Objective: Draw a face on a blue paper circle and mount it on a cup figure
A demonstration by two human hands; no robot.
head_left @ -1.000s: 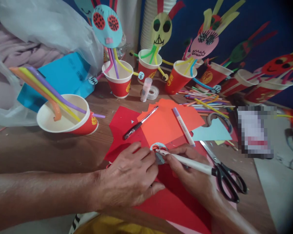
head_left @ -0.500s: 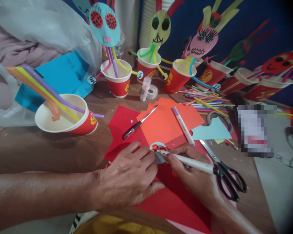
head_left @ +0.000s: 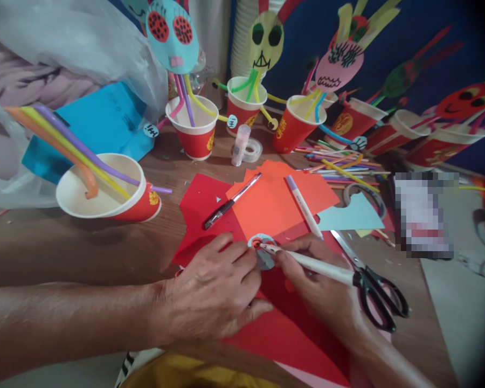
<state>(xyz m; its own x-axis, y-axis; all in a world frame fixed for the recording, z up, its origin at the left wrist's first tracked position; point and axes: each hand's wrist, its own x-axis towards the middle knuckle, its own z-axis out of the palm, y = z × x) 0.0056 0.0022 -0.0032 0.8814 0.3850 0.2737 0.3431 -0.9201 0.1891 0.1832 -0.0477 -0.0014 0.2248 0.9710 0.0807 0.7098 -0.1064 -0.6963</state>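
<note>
A small light blue paper disc [head_left: 264,261] with orange eye pieces lies on red paper [head_left: 293,328]. My left hand [head_left: 220,288] rests on the paper with fingers curled and closed at the disc's left edge; its fingertips are partly hidden. In my right hand [head_left: 319,285] is a white marker pen [head_left: 319,265], its tip on the disc at an orange eye with dark lines. Orange paper [head_left: 267,207] lies beyond the disc, with a black ballpoint pen [head_left: 222,211] and a white pen with a purple cap [head_left: 304,207] on it.
Scissors [head_left: 382,296] lie right of my right hand. A tipped paper cup [head_left: 145,203] with straws is at left. Red cups with straw figures, like this one [head_left: 198,143], line the back. A glue stick [head_left: 241,145], tape roll [head_left: 251,151] and straw pile [head_left: 343,175] stand nearer.
The marker tip has shifted slightly on the disc around the orange eye. My left hand stays in place. The view has tilted a little.
</note>
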